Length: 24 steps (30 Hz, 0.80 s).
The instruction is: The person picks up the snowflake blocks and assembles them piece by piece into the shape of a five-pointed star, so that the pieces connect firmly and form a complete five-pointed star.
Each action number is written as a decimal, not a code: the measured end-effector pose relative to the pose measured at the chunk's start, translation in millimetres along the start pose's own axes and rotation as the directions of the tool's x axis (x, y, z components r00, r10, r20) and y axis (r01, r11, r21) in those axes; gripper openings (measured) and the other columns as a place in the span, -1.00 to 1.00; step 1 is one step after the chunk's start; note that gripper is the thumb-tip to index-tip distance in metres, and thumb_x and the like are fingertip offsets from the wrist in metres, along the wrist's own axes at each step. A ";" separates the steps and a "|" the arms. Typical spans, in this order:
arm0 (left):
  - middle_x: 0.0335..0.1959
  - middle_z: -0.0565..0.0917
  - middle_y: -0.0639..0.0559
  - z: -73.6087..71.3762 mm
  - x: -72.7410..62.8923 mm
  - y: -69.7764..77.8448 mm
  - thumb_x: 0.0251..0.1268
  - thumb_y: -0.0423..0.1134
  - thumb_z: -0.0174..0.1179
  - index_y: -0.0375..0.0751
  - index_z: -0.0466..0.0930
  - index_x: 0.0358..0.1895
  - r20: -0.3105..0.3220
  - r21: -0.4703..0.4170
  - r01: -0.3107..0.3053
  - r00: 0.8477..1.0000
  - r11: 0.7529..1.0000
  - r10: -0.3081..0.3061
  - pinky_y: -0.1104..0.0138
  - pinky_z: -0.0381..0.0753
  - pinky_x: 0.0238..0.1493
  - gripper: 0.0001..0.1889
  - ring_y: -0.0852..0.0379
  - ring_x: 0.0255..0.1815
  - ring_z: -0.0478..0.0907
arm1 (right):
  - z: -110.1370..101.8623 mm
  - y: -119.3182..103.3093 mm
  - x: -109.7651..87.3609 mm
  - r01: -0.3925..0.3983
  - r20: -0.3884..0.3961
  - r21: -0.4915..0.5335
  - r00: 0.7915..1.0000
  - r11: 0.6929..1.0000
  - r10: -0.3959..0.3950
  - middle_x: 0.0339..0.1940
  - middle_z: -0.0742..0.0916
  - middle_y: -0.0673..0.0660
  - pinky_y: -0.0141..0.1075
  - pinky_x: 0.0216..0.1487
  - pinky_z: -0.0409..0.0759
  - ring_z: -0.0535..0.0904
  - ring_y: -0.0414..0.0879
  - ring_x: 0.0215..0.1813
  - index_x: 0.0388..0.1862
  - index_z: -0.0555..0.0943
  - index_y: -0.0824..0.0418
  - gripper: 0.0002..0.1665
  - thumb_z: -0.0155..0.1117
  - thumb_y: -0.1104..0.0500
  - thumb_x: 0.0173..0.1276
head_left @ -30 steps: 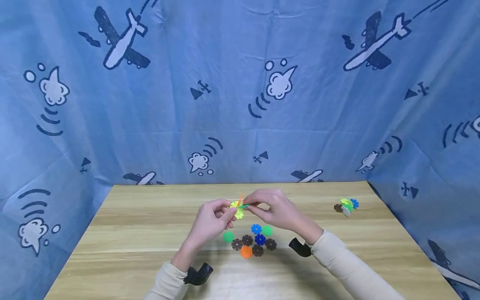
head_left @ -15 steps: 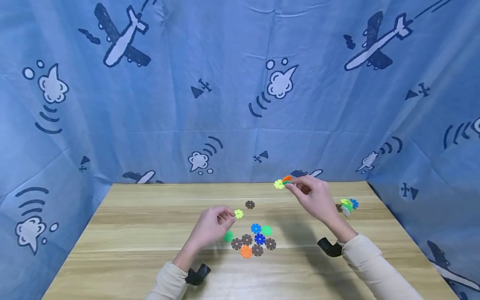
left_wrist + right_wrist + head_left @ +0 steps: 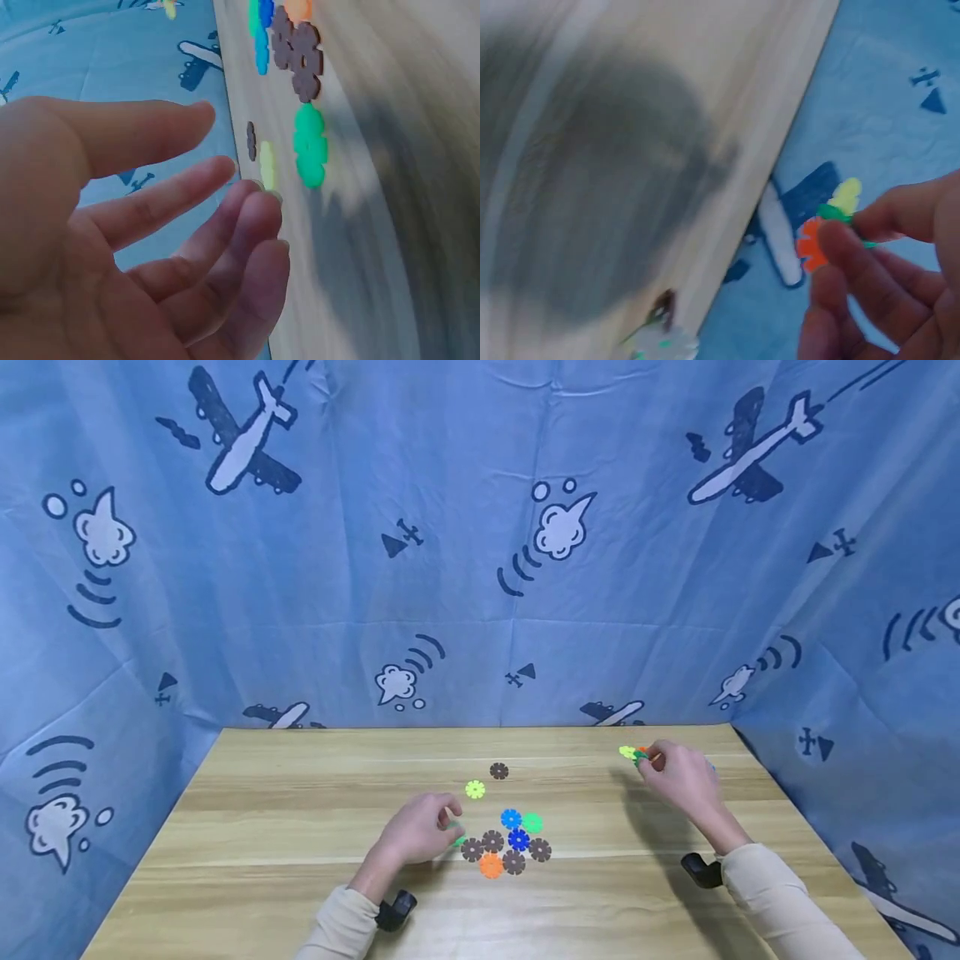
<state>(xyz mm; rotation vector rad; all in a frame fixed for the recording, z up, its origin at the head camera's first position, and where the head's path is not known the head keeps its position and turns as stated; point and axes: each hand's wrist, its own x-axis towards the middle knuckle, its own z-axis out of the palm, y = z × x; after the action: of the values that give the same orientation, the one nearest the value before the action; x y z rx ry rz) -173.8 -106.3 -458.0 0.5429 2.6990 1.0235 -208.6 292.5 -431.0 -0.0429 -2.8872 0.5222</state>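
My right hand (image 3: pixel 682 779) pinches a small joined cluster of notched plastic discs by its green disc (image 3: pixel 835 213). An orange disc (image 3: pixel 810 246) and a yellow disc (image 3: pixel 847 195) stick out from it. The hand is raised over the table's back right. My left hand (image 3: pixel 420 828) holds nothing; its thumb and fingers are apart, close beside a green disc (image 3: pixel 310 146) that it partly covers in the head view. A yellow disc (image 3: pixel 475 789) and a brown disc (image 3: pixel 498 770) lie flat behind that hand.
Several loose discs lie mid-table, among them an orange one (image 3: pixel 491 865), a dark blue one (image 3: pixel 518 839) and a light green one (image 3: pixel 532 822). Another cluster (image 3: pixel 664 343) sits at the back right, mostly hidden behind my right hand in the head view. A blue curtain (image 3: pixel 465 568) encloses the table.
My right hand has carried the disc cluster away from the left hand to the right side. My left hand has let go of the yellow disc and moved nearer to me, by the green disc.
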 end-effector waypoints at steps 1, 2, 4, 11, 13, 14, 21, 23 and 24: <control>-0.28 0.63 -0.01 0.4 -0.1 -0.4 0.26 -0.22 0.37 -0.25 0.65 -0.03 -0.004 0.008 0.009 1.000 1.000 -0.009 0.16 0.59 -0.20 -0.73 0.11 -0.26 0.51 | 0.1 4.1 -0.4 -0.021 0.028 -0.023 0.999 1.000 0.022 -0.28 0.77 0.28 -0.20 -0.53 0.44 0.62 0.06 -0.39 -0.13 0.67 0.33 -0.69 0.21 0.13 0.31; -0.29 0.62 -0.01 1.0 -0.1 -0.8 0.25 -0.22 0.38 -0.25 0.65 -0.03 -0.007 0.018 0.019 1.000 1.000 -0.019 0.17 0.58 -0.22 -0.72 0.11 -0.28 0.51 | 0.4 7.8 -0.8 -0.044 0.057 -0.041 0.997 0.998 0.046 -0.30 0.76 0.28 -0.19 -0.54 0.43 0.60 0.05 -0.40 -0.13 0.66 0.34 -0.69 0.21 0.13 0.29; -0.31 0.60 0.00 2.1 0.0 -1.3 0.21 -0.24 0.39 -0.25 0.65 -0.04 -0.005 0.029 0.036 0.999 0.999 -0.035 0.20 0.54 -0.27 -0.72 0.11 -0.31 0.48 | 0.7 14.0 -1.8 -0.092 0.110 -0.075 0.989 0.993 0.100 -0.35 0.72 0.26 -0.20 -0.56 0.40 0.54 0.02 -0.43 -0.15 0.64 0.33 -0.70 0.22 0.13 0.26; -0.34 0.56 0.00 8.1 2.0 -1.9 0.11 -0.26 0.45 -0.23 0.66 -0.09 0.011 0.067 0.020 1.000 0.998 -0.021 0.25 0.48 -0.32 -0.70 0.13 -0.34 0.42 | 3.6 27.5 -2.3 -0.189 0.286 -0.176 0.929 0.966 0.233 -0.61 0.43 0.07 -0.16 -0.41 0.28 0.35 -0.04 -0.48 -0.51 0.42 0.15 -0.87 0.17 0.20 0.16; -0.36 0.56 0.01 10.8 3.7 -2.3 0.09 -0.26 0.47 -0.23 0.67 -0.11 0.004 0.097 0.008 1.000 0.995 -0.008 0.26 0.49 -0.31 -0.71 0.15 -0.34 0.42 | 5.5 30.9 -2.4 -0.200 0.306 -0.176 0.920 0.964 0.247 -0.63 0.39 0.05 -0.16 -0.38 0.26 0.33 -0.05 -0.48 -0.56 0.36 0.12 -0.84 0.14 0.22 0.13; -0.37 0.56 0.02 11.8 4.6 -2.3 0.08 -0.27 0.48 -0.23 0.67 -0.13 -0.003 0.111 0.005 1.000 0.994 -0.004 0.26 0.50 -0.31 -0.71 0.16 -0.35 0.42 | 6.1 32.5 -2.5 -0.200 0.304 -0.171 0.921 0.965 0.245 -0.63 0.38 0.04 -0.17 -0.39 0.25 0.32 -0.06 -0.49 -0.57 0.34 0.11 -0.83 0.13 0.23 0.13; -0.32 0.60 0.00 16.6 8.8 -2.7 0.10 -0.28 0.45 -0.23 0.65 -0.10 -0.033 0.179 0.013 0.999 0.984 -0.007 0.15 0.61 -0.21 -0.71 0.10 -0.28 0.50 | 6.6 42.2 0.3 -0.191 0.293 -0.185 0.926 0.964 0.239 -0.57 0.43 0.11 -0.15 -0.41 0.32 0.35 -0.01 -0.45 -0.54 0.40 0.14 -0.82 0.14 0.16 0.22; -0.28 0.63 0.00 17.3 9.4 -2.7 0.12 -0.28 0.44 -0.21 0.65 -0.10 -0.036 0.198 0.008 0.999 0.980 -0.001 0.11 0.64 -0.16 -0.72 0.07 -0.24 0.54 | 4.0 41.7 1.8 -0.193 0.298 -0.197 0.922 0.961 0.246 -0.50 0.49 0.17 -0.12 -0.42 0.37 0.40 0.03 -0.41 -0.42 0.50 0.22 -0.78 0.18 0.08 0.28; -0.28 0.63 0.00 17.7 10.0 -2.8 0.12 -0.28 0.43 -0.20 0.66 -0.12 -0.036 0.205 0.006 0.999 0.979 0.002 0.10 0.65 -0.15 -0.74 0.06 -0.22 0.55 | 2.2 39.9 1.8 -0.192 0.297 -0.202 0.923 0.960 0.247 -0.46 0.51 0.20 -0.11 -0.43 0.39 0.41 0.04 -0.39 -0.33 0.52 0.27 -0.73 0.20 0.05 0.29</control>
<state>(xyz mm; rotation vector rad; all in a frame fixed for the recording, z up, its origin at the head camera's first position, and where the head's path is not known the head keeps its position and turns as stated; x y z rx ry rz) -178.0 -93.6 -473.6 0.5618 2.8545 0.7655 -211.2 329.2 -446.6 -0.3447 -3.2622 0.3442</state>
